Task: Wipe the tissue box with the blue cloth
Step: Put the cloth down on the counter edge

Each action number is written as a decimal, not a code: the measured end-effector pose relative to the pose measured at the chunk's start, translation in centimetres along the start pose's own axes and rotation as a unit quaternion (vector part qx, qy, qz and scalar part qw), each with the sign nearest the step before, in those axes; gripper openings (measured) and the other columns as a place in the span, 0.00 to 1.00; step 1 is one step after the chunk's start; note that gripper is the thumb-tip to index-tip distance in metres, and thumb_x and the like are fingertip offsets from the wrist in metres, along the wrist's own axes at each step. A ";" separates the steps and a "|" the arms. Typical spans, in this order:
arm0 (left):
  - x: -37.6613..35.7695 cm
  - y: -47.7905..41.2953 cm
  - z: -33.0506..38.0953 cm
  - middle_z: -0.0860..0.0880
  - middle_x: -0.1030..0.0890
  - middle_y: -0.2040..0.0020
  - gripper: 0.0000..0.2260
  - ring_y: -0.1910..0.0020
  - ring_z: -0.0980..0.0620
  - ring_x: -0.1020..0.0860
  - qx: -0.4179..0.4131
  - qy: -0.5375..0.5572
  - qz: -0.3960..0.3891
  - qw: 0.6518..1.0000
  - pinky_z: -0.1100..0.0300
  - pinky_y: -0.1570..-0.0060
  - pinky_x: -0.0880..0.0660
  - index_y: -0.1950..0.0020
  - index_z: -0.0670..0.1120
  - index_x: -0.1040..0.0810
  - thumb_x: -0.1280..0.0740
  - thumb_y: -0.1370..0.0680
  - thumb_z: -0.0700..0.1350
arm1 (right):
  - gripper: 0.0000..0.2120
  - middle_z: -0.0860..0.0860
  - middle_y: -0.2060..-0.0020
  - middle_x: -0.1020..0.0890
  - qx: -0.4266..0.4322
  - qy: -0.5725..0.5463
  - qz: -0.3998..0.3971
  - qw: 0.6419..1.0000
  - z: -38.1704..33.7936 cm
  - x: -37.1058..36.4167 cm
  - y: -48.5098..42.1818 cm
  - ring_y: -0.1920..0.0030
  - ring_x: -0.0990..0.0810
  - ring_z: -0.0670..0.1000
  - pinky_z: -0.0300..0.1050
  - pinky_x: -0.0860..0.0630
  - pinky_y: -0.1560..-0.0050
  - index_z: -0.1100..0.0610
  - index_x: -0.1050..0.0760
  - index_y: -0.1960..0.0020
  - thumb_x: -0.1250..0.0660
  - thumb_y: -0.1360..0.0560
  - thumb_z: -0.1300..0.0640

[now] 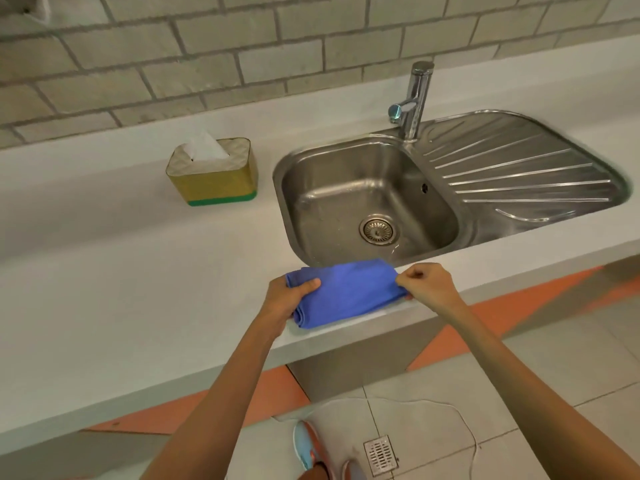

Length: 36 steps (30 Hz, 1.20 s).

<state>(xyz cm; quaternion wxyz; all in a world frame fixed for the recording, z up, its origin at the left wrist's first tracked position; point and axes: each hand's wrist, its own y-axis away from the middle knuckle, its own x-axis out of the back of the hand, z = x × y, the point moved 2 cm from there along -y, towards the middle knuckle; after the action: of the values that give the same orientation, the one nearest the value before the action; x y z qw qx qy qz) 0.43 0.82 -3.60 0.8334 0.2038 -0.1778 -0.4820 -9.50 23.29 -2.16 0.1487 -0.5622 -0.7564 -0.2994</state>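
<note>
Your left hand [289, 298] grips the left end of the folded blue cloth [348, 293], thumb on top, fingers curled under the folded edge. Your right hand [427, 284] pinches the cloth's right end, fingers closed tight on the fabric. Cloth is stretched between both hands, lying on the front edge of the pale counter [121, 299], just in front of the sink [367, 199]. Both hands closed on cloth, none free. The tissue box [213, 176] sits well apart from both hands, up and to the left of your left hand, on the counter toward the wall. It stands upright, yellow sides with a green band at the base, white tissue [206, 148] sticking out the top. Nothing touches the box. The sink basin is directly beyond the cloth, drain [377, 230] visible in the bottom, with a few water droplets on the near side of the basin. The tap [414, 98] stands beyond your right hand at the back rim, and the ribbed draining board [526, 164] runs off to the right of that hand. Brick wall [242, 46] behind the counter. Below your arms: tiled floor with orange patches, a floor drain [380, 454], a thin white cord [460, 417] and a light blue shoe [306, 445].
</note>
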 end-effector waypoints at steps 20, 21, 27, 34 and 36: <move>-1.4 1.8 -0.4 0.39 0.21 0.43 0.17 0.46 0.40 0.22 -0.109 -0.270 0.149 0.945 0.55 0.49 0.27 0.38 0.37 0.27 0.32 0.26 0.40 | 0.13 0.60 0.50 0.18 0.018 0.072 0.061 0.995 1.3 -0.6 -0.7 0.49 0.20 0.60 0.46 0.29 0.53 0.60 0.23 0.48 0.30 0.28 0.53; -1.4 1.9 -0.5 0.39 0.22 0.41 0.19 0.45 0.40 0.22 -0.111 -0.294 0.154 0.937 0.54 0.47 0.26 0.36 0.38 0.28 0.32 0.26 0.41 | 0.16 0.60 0.49 0.19 0.022 0.087 0.058 0.994 1.2 -0.5 -0.7 0.48 0.21 0.60 0.47 0.28 0.52 0.60 0.24 0.45 0.30 0.28 0.52; -1.3 1.9 -0.1 0.40 0.28 0.35 0.24 0.41 0.41 0.24 -0.113 -0.327 0.167 0.923 0.52 0.43 0.26 0.32 0.41 0.33 0.33 0.25 0.47 | 0.22 0.60 0.41 0.24 0.042 0.107 0.073 0.991 -0.6 0.1 -1.3 0.43 0.23 0.61 0.53 0.27 0.45 0.60 0.28 0.38 0.31 0.28 0.51; -0.3 1.2 2.7 0.40 0.20 0.43 0.19 0.44 0.41 0.22 -0.091 -0.192 0.164 0.963 0.51 0.39 0.27 0.36 0.42 0.30 0.34 0.24 0.49 | 0.18 0.60 0.51 0.17 0.113 0.048 0.048 0.991 -5.9 -1.5 -2.1 0.47 0.21 0.59 0.45 0.28 0.53 0.62 0.23 0.44 0.35 0.26 0.49; 0.4 0.8 3.8 0.40 0.21 0.41 0.19 0.43 0.40 0.22 -0.091 -0.159 0.163 0.969 0.46 0.39 0.26 0.36 0.42 0.30 0.34 0.24 0.49 | 0.19 0.58 0.49 0.17 0.122 0.028 0.026 0.992 -8.0 -2.3 -2.4 0.45 0.21 0.57 0.45 0.28 0.50 0.59 0.24 0.41 0.35 0.26 0.48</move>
<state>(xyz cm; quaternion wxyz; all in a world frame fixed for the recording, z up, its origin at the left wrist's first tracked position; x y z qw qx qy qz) -0.71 0.18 0.10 0.8766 0.0161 -0.2946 -0.3802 -11.92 16.13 2.04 0.2451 -0.5504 -0.7680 -0.2171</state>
